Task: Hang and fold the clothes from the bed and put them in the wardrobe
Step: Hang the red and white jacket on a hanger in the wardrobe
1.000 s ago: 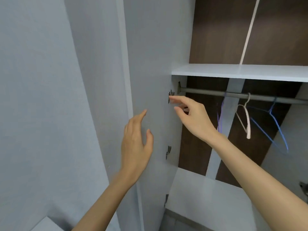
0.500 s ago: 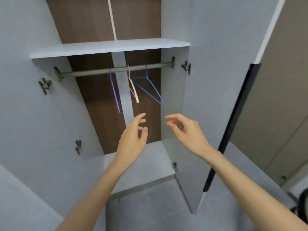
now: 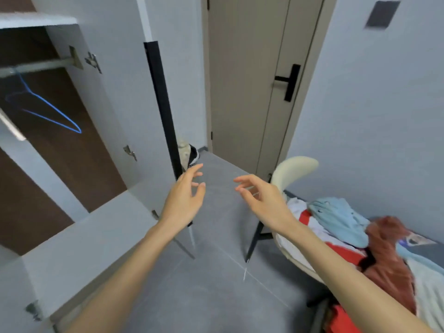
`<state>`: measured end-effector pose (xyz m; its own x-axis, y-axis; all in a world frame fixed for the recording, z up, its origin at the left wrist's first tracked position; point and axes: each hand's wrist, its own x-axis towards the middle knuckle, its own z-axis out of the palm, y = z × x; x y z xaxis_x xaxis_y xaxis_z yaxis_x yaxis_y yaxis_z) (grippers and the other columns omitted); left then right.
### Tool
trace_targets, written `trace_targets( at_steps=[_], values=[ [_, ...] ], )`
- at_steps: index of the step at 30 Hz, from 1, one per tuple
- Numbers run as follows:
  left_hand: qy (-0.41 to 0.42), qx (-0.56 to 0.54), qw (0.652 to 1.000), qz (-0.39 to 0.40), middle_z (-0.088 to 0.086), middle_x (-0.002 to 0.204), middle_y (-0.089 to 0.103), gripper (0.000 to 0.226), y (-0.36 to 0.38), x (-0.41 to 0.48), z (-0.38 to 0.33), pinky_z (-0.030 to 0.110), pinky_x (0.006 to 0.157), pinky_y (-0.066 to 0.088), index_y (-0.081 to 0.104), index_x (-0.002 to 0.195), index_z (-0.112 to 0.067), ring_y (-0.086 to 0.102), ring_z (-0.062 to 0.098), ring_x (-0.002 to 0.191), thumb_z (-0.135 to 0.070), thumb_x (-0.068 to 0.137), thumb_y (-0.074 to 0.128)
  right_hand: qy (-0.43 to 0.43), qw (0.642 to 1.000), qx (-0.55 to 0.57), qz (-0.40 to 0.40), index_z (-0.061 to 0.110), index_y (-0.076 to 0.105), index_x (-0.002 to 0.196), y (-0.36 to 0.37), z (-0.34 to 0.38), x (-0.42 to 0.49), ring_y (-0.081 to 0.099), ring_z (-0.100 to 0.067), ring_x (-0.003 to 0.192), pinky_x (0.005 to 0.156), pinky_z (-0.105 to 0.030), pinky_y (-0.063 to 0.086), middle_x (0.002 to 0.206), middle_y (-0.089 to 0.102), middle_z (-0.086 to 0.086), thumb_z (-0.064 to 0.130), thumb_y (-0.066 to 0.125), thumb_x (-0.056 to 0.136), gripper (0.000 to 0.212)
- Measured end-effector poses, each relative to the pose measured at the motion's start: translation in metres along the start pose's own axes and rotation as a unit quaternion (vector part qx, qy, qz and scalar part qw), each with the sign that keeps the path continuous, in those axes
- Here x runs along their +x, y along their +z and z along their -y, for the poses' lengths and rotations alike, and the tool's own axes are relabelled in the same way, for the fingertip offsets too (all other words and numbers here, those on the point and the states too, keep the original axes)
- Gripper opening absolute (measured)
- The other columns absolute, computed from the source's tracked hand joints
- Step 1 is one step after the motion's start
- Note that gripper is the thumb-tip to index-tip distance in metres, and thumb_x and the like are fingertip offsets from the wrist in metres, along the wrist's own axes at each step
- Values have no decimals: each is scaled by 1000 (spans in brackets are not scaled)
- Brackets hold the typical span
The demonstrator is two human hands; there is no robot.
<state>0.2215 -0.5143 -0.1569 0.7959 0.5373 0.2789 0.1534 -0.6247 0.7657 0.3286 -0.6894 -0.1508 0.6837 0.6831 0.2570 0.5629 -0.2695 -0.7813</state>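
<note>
blue hanger [image 3: 55,110] on rail [image 3: 40,66], long side slanting down-right, left hand [image 3: 183,203] and right hand [image 3: 266,203] empty, loosely spread

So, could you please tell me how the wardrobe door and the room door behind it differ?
The wardrobe door stands open, while the room door is shut. The wardrobe door is pale grey with a black strip along its edge; the room door is beige with a black lever handle. Both are plain, flat panels with black trim.
</note>
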Motion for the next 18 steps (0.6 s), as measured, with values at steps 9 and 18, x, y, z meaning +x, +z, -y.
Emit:
trace_targets(
  at_steps=[9,18],
  values=[
    [75,-41,982,169,-10,112,61,39,122,13,-56,24,85,45,48,133,-25,58,6,97,-16,95,49,158,980,-10,-117,30,63,105,-81,-67,-77,58,-1,72,66,-11,43,91,67,15,18,56,92,19],
    [114,-45,940,319,-8,114,60,41,219,39,-67,22,79,44,47,133,-27,59,6,94,-15,94,48,280,941,-58,-183,18,64,111,-109,-127,-112,64,-12,87,80,-17,46,107,64,10,11,56,91,23]
  ],
)
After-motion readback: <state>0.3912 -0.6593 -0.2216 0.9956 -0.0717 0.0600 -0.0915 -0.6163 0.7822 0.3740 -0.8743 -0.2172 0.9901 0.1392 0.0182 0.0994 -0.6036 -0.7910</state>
